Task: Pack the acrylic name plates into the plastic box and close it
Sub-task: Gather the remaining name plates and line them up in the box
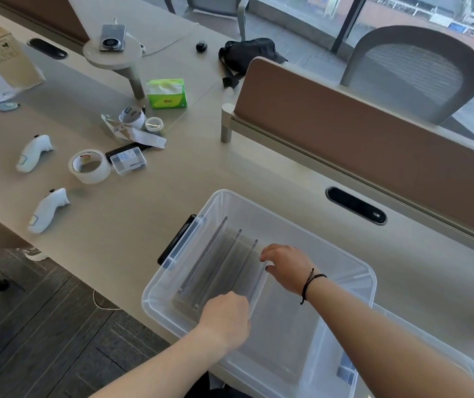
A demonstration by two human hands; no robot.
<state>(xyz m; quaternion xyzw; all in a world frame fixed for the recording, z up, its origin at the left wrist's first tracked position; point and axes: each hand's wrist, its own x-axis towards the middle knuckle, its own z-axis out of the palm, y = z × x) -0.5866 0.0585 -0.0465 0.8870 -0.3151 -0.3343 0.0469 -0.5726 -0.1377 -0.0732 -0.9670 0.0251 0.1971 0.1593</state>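
Three name plates [215,259] stand on edge in the open plastic box [258,202], both hands' fingers clamped on a fourth plate [256,285] going in, lid not yet on.

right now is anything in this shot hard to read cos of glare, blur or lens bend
Head view: wide-angle bend curves the desk edge and divider. Daylight from the windows is soft, with no harsh glare. The clear name plates show mainly as thin edge lines inside the plastic box. Both hands, left and right, look sharp.
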